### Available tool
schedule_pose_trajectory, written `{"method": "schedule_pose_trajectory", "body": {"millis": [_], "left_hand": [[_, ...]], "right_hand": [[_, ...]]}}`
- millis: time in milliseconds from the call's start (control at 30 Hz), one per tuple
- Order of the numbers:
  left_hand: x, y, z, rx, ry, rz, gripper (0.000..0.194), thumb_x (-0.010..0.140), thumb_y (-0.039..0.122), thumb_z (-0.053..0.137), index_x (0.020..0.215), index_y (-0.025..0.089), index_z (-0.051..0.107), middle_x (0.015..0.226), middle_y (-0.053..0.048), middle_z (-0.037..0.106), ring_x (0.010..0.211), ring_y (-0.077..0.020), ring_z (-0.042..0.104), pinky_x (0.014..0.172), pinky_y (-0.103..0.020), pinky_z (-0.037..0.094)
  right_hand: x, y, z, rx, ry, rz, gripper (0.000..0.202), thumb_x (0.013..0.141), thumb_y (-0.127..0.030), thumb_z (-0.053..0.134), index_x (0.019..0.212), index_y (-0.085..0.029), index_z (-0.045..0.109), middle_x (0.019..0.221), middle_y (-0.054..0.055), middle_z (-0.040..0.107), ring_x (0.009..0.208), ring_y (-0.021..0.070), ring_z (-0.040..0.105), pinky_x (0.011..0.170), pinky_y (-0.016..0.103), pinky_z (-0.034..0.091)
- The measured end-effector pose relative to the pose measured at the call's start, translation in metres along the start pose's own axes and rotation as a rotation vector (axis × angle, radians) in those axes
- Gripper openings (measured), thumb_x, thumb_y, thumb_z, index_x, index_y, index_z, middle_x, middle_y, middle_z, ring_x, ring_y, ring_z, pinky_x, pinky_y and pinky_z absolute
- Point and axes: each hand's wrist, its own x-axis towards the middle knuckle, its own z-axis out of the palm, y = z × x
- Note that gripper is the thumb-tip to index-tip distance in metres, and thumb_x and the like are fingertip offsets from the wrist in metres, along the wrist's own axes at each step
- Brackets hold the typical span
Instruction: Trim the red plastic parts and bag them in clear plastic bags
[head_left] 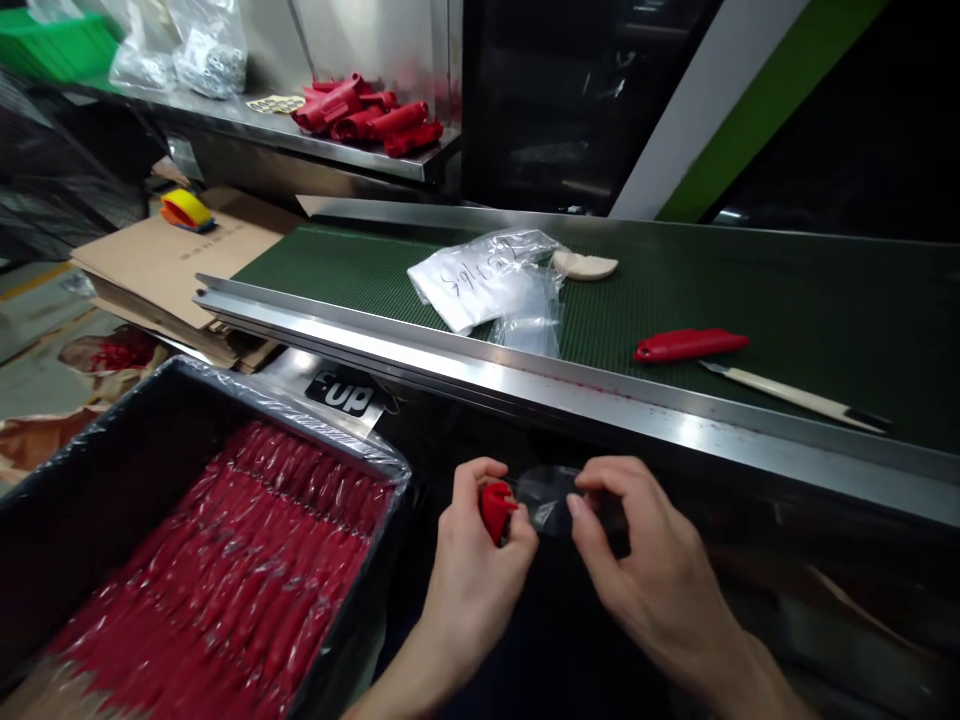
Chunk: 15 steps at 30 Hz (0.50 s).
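Both hands are working low in the middle of the shot, just in front of the steel edge of the conveyor. The left hand (480, 545) is gripping a small red plastic piece (496, 508) between thumb and fingers, only its end poking out. The right hand (637, 560) is pinching a bit of clear film (547, 497), looks like a little bag, right up against that red piece at about 3 o'clock from it. So both hands are closed on something, nothing loose.

At 9 o'clock from the hands a black bin (90, 480) lined with plastic is sitting full of bagged red pieces (240, 560) in neat rows. Up on the green belt (787, 290) at 12 o'clock a clear bag with handwriting (484, 280) is lying flat, with a pale curved piece (585, 265) just beside it. At 1 o'clock a red handle (690, 345) and a cream-handled blade (795, 395) are lying near each other. Far back at 11 o'clock a pile of red parts (367, 115) is resting on a steel shelf (247, 120), with cardboard (165, 260) below it.
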Motion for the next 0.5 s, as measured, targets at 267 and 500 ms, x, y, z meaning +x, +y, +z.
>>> {"method": "schedule_pose_trajectory", "body": {"millis": [267, 500], "left_hand": [[0.001, -0.041, 0.006, 0.224, -0.082, 0.261, 0.054, 0.076, 0.011, 0.055, 0.128, 0.025, 0.048, 0.106, -0.006, 0.062, 0.098, -0.0246, 0.058, 0.088, -0.040, 0.043], [0.022, -0.047, -0.006, 0.100, -0.036, 0.104, 0.016, 0.083, 0.022, 0.057, 0.099, 0.020, 0.054, 0.082, 0.001, 0.059, 0.080, -0.0180, 0.057, 0.081, -0.034, 0.042]], "right_hand": [[0.006, -0.012, -0.015, 0.207, -0.348, -0.122, 0.014, 0.097, -0.017, 0.046, 0.092, -0.021, 0.058, 0.085, 0.000, 0.059, 0.073, 0.0117, 0.057, 0.064, 0.025, 0.047], [-0.029, 0.001, -0.045, -0.088, 0.199, -0.103, 0.023, 0.088, -0.014, 0.063, 0.109, -0.025, 0.065, 0.107, 0.000, 0.065, 0.087, 0.0131, 0.065, 0.082, 0.023, 0.052]]}}
